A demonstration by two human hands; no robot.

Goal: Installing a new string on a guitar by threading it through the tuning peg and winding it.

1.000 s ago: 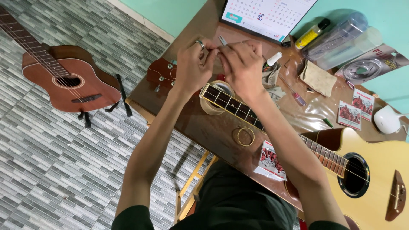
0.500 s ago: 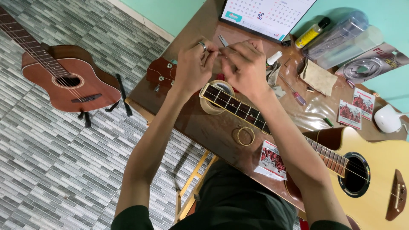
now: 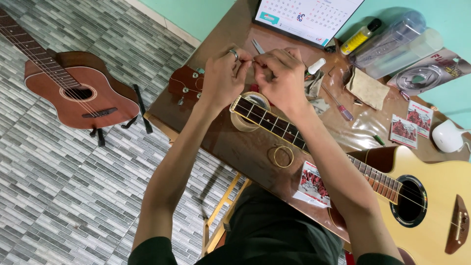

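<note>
An acoustic guitar (image 3: 431, 201) with a pale top lies across the brown table (image 3: 230, 147), its neck (image 3: 274, 125) resting on a roll of tape (image 3: 245, 120) and its dark red headstock (image 3: 186, 83) at the table's left edge. My left hand (image 3: 223, 81), wearing a ring, and my right hand (image 3: 279, 76) are raised together above the neck near the headstock, fingertips pinched on something thin, apparently a guitar string that is too fine to make out.
A second reddish-brown guitar (image 3: 78, 93) stands on the tiled floor at left. On the table lie a coiled string (image 3: 283, 156), string packets (image 3: 314, 181), a screwdriver (image 3: 338, 105), a cloth (image 3: 367, 88), a desk calendar (image 3: 309, 17), bottles (image 3: 387, 39) and a white lamp base (image 3: 449, 136).
Both hands stay pinched together above the neck; the fingers have shifted only slightly. The guitar has not moved.
</note>
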